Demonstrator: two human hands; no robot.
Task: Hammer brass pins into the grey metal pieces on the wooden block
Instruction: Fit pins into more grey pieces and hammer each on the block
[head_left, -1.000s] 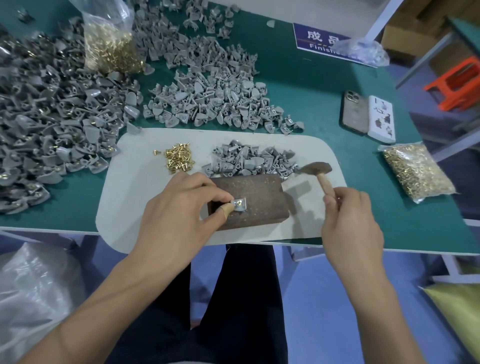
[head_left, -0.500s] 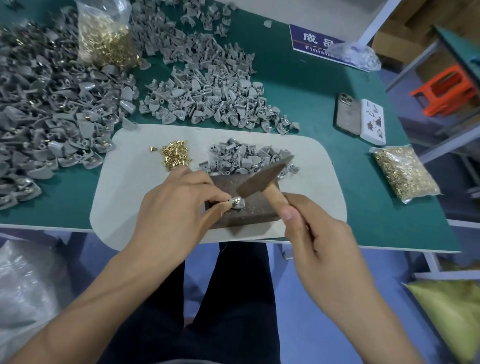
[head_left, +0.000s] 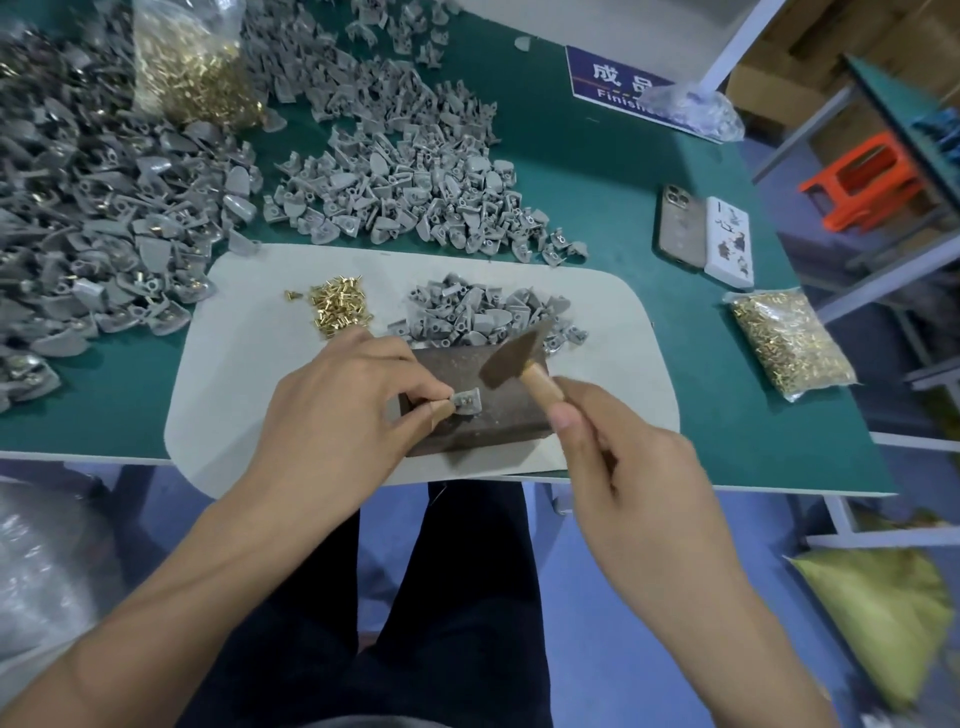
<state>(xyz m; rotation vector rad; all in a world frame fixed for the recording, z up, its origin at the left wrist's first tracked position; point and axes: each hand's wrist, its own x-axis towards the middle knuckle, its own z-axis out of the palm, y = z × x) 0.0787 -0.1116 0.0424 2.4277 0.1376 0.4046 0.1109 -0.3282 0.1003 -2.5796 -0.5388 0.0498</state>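
At the frame's centre, my left hand (head_left: 337, 415) pinches one small grey metal piece (head_left: 466, 402) on the dark wooden block (head_left: 498, 410), my right hand (head_left: 639, 467) grips the wooden-handled hammer (head_left: 519, 358) just above, and the heap of grey unpinned pieces (head_left: 483, 312) behind still waits.

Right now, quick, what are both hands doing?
Left hand: pinching the grey piece on the block.
Right hand: gripping the hammer.
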